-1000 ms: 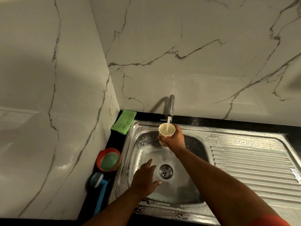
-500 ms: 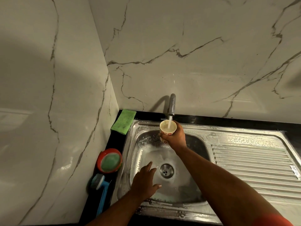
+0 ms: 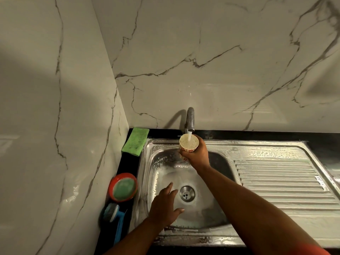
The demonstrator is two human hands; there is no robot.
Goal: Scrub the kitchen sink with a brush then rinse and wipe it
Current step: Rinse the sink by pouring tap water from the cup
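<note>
Sink (image 3: 159,163) sits in the black counter, tight to the corner on the left. Its basin and the drainboard (image 3: 279,183) on the right are filmed with suds, so the scrubbing looks done and the rinse is in hand. The right hand (image 3: 196,155), fingers wrapped round a cup (image 3: 189,144), holds it under the running tap (image 3: 190,119) at the far rim; the cup looks nearly full. The left hand (image 3: 163,205) has its fingers straight and spread over the basin floor, just left of the drain (image 3: 187,193); whether it touches I can't tell. Next, I'd guess, the cup wants tipping over the soapy walls. The brush (image 3: 114,216) lies near left
</note>
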